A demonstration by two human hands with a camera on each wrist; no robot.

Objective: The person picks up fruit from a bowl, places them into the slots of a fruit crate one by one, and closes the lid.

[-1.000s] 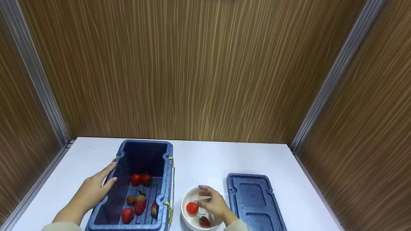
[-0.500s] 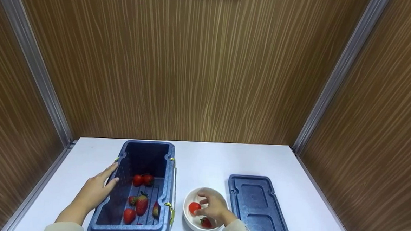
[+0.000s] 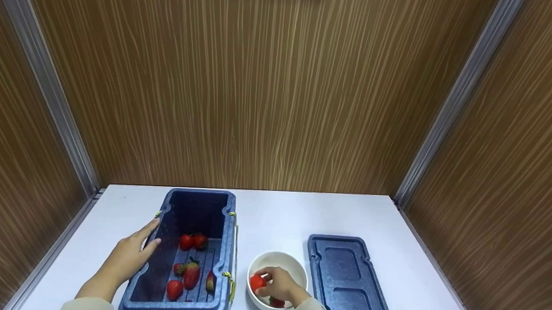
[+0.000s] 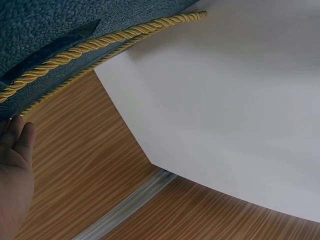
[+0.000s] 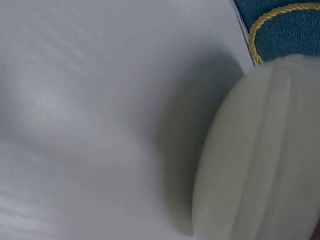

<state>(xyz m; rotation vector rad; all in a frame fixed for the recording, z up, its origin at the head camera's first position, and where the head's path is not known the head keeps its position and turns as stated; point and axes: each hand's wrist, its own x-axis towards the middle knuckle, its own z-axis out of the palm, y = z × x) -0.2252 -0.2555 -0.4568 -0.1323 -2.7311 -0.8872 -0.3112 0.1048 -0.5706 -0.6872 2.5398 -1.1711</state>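
My right hand (image 3: 278,283) reaches into a white bowl (image 3: 294,262), its thumb and fingers curled about a bright red strawberry (image 3: 255,282) at the bowl's left side. Below the palm, a second strawberry (image 3: 276,303) is partly covered. My left hand (image 3: 126,258) rests along the left rim of a deep blue box (image 3: 227,256), fingers straight. Inside that box lie several strawberries (image 3: 191,276). From the left wrist, fingertips touch the box's side by a yellow rope (image 4: 120,36). The right wrist view shows the bowl's outer wall (image 5: 240,165); the fingers are hidden there.
To the right of the bowl, a blue lid (image 3: 345,276) with recessed panels lies flat on the white table (image 3: 273,216). Wood-grain walls (image 3: 279,89) enclose the table at the back and sides. A rope handle (image 3: 235,247) hangs along the box's right side.
My right hand has lowered into the bowl and moved slightly left, its fingers closing round the red strawberry. My left hand has stayed on the box rim.
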